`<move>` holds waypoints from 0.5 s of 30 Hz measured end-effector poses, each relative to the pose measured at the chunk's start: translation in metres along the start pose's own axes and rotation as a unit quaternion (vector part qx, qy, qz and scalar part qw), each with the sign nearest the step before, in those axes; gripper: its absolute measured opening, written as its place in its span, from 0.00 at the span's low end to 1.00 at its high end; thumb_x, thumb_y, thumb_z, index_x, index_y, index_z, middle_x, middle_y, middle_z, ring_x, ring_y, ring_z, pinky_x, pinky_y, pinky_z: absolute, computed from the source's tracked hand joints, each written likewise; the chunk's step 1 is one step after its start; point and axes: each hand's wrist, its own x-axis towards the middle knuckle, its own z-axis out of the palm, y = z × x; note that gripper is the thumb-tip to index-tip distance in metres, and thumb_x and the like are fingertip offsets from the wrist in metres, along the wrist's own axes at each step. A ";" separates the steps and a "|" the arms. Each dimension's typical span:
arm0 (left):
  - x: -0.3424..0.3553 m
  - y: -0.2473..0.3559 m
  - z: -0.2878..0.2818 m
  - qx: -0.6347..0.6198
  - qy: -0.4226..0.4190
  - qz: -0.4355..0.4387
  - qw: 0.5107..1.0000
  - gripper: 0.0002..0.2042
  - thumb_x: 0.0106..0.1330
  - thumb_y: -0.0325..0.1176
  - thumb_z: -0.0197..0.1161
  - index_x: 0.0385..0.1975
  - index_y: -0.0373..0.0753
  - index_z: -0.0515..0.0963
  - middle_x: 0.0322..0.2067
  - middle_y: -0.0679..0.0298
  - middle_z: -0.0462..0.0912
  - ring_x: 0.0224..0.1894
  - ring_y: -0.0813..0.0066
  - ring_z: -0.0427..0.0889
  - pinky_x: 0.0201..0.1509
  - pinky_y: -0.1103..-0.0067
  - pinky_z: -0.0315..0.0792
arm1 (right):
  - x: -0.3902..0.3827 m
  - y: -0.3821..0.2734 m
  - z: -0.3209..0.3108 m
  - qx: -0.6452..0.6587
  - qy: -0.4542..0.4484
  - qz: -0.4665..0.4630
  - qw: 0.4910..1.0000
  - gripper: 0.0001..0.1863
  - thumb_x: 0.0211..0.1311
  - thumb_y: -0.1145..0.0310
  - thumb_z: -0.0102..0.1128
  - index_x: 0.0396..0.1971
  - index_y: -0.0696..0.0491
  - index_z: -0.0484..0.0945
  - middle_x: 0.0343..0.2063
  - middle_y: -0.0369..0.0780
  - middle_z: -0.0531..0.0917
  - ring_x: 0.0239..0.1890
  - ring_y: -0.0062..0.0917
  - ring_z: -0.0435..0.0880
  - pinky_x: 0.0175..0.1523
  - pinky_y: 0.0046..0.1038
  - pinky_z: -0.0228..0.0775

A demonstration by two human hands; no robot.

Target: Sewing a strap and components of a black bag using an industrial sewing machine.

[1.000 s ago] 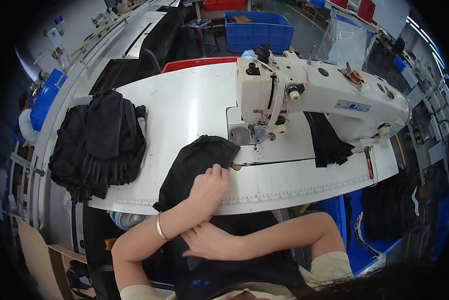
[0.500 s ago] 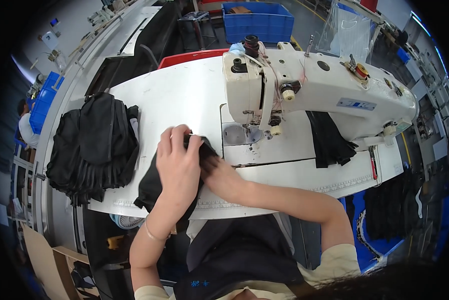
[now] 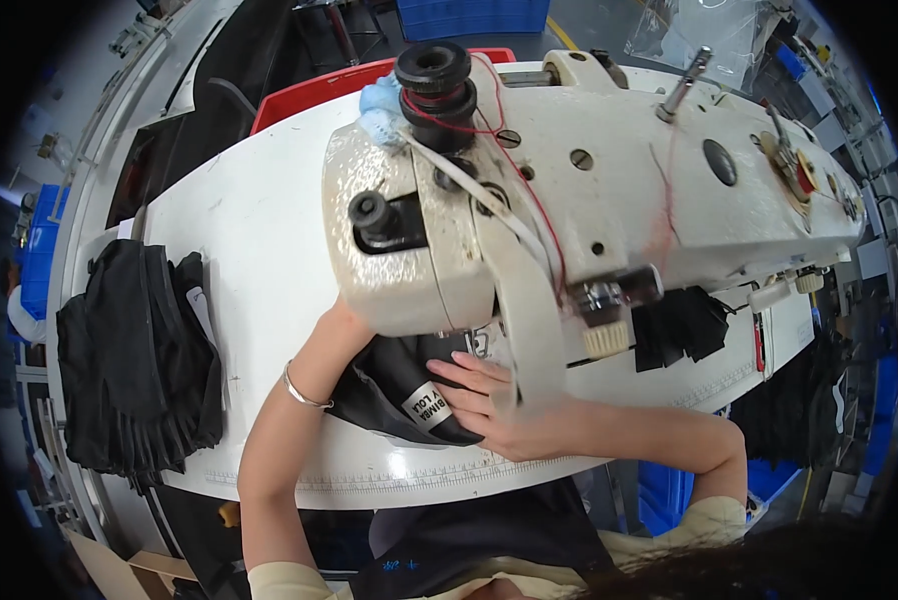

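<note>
A black fabric piece (image 3: pixel 384 372) lies beneath the head of a white sewing machine (image 3: pixel 609 225). On the fabric shows a small white printed label (image 3: pixel 427 406). My right hand (image 3: pixel 514 415) rests over the fabric's right side, fingers stretched toward the label. A pale strip of the machine covers part of that hand. My left hand (image 3: pixel 344 328) reaches under the machine head at the fabric's far left edge; its fingers are hidden behind the head. The needle area is mostly hidden too.
A stack of black fabric pieces (image 3: pixel 139 360) lies on the left of the white table (image 3: pixel 259 250). More black fabric (image 3: pixel 679 328) and a red-handled tool (image 3: pixel 759 345) are on the right. A red bin (image 3: pixel 319 95) stands behind, and black pieces hang over a blue bin (image 3: pixel 666 497).
My head has come closer to the machine. Both hands have carried the black fabric rightward, under the machine head. The right hand has spread flat on it, and a white label now shows.
</note>
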 end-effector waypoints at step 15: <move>0.019 0.020 -0.025 -0.078 -0.045 -0.216 0.972 0.07 0.57 0.24 0.62 0.35 0.32 0.79 0.37 0.56 0.82 0.37 0.63 0.81 0.42 0.76 0.73 | -0.002 0.013 0.009 -0.077 0.051 0.025 0.995 0.11 0.45 0.62 0.54 0.21 0.54 0.78 0.32 0.39 0.77 0.45 0.30 0.73 0.55 0.37 0.67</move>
